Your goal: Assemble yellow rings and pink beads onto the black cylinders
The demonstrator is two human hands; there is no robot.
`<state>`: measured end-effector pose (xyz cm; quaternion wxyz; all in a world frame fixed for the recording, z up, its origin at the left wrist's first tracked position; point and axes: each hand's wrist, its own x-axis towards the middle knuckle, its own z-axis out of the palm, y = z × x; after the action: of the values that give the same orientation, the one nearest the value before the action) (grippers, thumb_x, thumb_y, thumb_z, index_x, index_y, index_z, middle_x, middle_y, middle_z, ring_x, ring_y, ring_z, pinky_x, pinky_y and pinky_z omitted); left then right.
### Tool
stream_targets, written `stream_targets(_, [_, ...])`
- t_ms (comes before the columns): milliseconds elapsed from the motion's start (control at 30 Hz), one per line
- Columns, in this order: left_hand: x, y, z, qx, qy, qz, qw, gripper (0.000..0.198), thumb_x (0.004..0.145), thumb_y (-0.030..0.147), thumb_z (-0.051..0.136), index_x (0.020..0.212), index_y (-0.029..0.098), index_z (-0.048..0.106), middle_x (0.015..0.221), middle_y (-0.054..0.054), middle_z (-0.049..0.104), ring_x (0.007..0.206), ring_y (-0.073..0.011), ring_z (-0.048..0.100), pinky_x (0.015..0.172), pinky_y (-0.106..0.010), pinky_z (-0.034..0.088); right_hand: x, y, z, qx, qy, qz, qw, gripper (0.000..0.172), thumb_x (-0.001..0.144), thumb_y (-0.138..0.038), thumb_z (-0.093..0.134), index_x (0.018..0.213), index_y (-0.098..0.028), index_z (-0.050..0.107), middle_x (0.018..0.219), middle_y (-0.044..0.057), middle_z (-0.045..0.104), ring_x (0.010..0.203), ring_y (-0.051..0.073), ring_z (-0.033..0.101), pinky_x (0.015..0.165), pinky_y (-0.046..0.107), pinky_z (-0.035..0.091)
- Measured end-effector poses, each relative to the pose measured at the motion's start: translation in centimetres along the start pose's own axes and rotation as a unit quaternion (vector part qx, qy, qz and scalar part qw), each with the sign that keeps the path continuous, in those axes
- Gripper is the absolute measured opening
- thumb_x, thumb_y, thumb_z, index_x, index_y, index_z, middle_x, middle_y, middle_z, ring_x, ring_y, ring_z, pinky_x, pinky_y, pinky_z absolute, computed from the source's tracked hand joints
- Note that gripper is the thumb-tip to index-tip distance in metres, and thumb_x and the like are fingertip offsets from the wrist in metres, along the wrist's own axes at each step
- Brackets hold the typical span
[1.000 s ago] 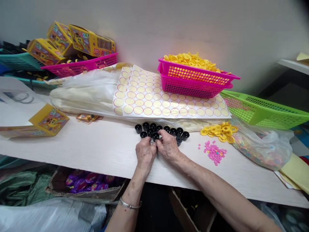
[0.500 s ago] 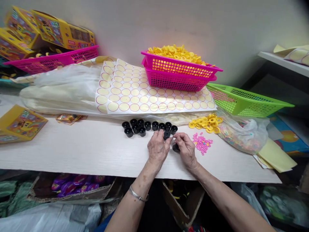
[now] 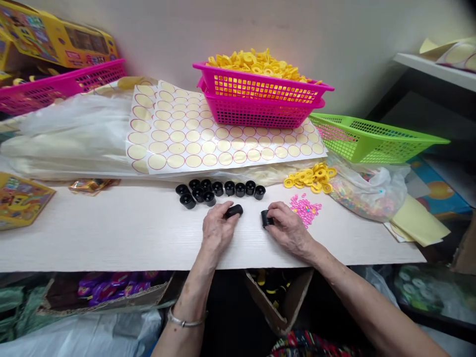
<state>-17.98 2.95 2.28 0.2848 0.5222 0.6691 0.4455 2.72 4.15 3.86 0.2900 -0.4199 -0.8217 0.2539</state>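
Note:
Between the thumb and fingers of my left hand (image 3: pixel 217 225) is a black plastic cap (image 3: pixel 234 211), tipped on its side. My right hand (image 3: pixel 288 224) grips a second black cap (image 3: pixel 265 218) just above the table, a short gap away from the first. Beyond my hands, several more black caps (image 3: pixel 229 188) stand in a loose row, their hollow sides up. Small pink beads (image 3: pixel 305 210) with a few other colours lie right of my right hand. Behind them is a heap of yellow rings (image 3: pixel 311 177).
Sheets of round stickers (image 3: pixel 193 134) lie at the back under stacked pink baskets (image 3: pixel 260 109) of yellow rings. A green basket (image 3: pixel 375 141) and a bag of beads (image 3: pixel 368 198) stand right. A yellow box (image 3: pixel 24 201) is left; an open carton (image 3: pixel 277 317) sits below the table edge.
My hands have moved apart, the left one to the left, each with a black cap. The cap in my left hand has tipped onto its side. The view has shifted slightly.

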Motion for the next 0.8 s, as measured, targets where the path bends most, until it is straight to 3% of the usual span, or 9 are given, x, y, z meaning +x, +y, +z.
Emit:
stream_targets(100, [-0.4,-0.3,-1.2,0.147,-0.028,0.059,0.987,0.019,0.07,0.028,0.062,0.088,0.022,0.066,0.086,-0.005,0.061,0.089,-0.0234,0.051,0.079,-0.034,0.04,0.0,-0.2,-0.4,-0.009,-0.038,0.002,0.999,0.028,0.077,-0.012,0.047,0.103,-0.019,0.054,0.112,0.009,0.052,0.096,0.018,0.052,0.079,0.031,0.043])
stream_targets(167, [-0.5,0.0,-1.5,0.202,-0.051,0.078,0.975,0.014,0.072,0.025,0.059,0.085,0.021,0.064,0.086,-0.006,0.061,0.087,-0.0238,0.051,0.077,-0.035,0.04,0.5,-0.4,-0.5,0.005,-0.044,0.018,0.999,0.027,0.078,-0.015,0.048,0.105,-0.018,0.055,0.107,0.008,0.054,0.09,0.017,0.054,0.076,0.029,0.044])
stream_targets(300, [-0.3,1.0,-1.2,0.238,-0.079,0.098,0.963,0.015,0.068,0.012,0.055,0.081,0.019,0.061,0.085,-0.007,0.057,0.085,-0.0231,0.052,0.074,-0.033,0.04,2.5,-1.2,-0.1,0.066,-0.03,0.12,0.99,0.015,0.079,-0.027,0.052,0.084,-0.018,0.062,0.073,0.002,0.058,0.067,0.013,0.055,0.063,0.026,0.043])
stream_targets(400, [0.1,1.2,-1.1,0.201,-0.105,0.051,0.973,0.012,0.067,0.013,0.055,0.077,0.019,0.06,0.081,-0.005,0.055,0.078,-0.0206,0.053,0.071,-0.031,0.041,3.9,-1.7,0.4,0.141,-0.038,0.225,0.963,0.025,0.081,-0.036,0.048,0.074,-0.016,0.062,0.055,-0.001,0.053,0.049,0.012,0.052,0.051,0.025,0.041])
stream_targets(500, [0.2,1.0,-0.9,0.122,-0.042,-0.005,0.992,0.017,0.066,0.021,0.06,0.083,0.018,0.061,0.081,-0.003,0.055,0.075,-0.0181,0.053,0.071,-0.03,0.042,4.3,-1.7,1.1,0.206,-0.018,0.267,0.941,0.031,0.079,-0.043,0.05,0.081,-0.015,0.061,0.056,-0.001,0.053,0.044,0.011,0.051,0.046,0.024,0.04])
stream_targets(600, [0.1,0.7,-0.4,0.1,0.047,-0.021,0.994,0.02,0.064,0.027,0.064,0.081,0.017,0.064,0.082,-0.003,0.055,0.075,-0.0173,0.053,0.07,-0.029,0.042,4.0,-1.3,2.0,0.195,0.017,0.22,0.956,0.033,0.071,-0.041,0.061,0.09,-0.015,0.061,0.069,0.001,0.056,0.052,0.011,0.052,0.05,0.024,0.042])
stream_targets(700, [0.0,0.8,0.2,0.098,0.09,-0.041,0.99,0.017,0.063,0.027,0.064,0.077,0.017,0.066,0.077,-0.001,0.054,0.067,-0.0146,0.052,0.067,-0.027,0.042,4.4,-1.2,3.1,0.151,0.053,0.192,0.968,0.025,0.068,-0.036,0.064,0.081,-0.016,0.061,0.077,0.002,0.054,0.059,0.012,0.051,0.054,0.025,0.042])
stream_targets(800, [0.1,0.9,0.7,0.118,0.116,-0.056,0.985,0.012,0.065,0.027,0.062,0.071,0.016,0.064,0.07,0.0,0.053,0.062,-0.0138,0.052,0.066,-0.027,0.041,5.5,-2.1,4.1,0.151,0.07,0.204,0.965,0.021,0.067,-0.033,0.063,0.076,-0.016,0.057,0.072,0.001,0.051,0.061,0.013,0.05,0.056,0.026,0.041])
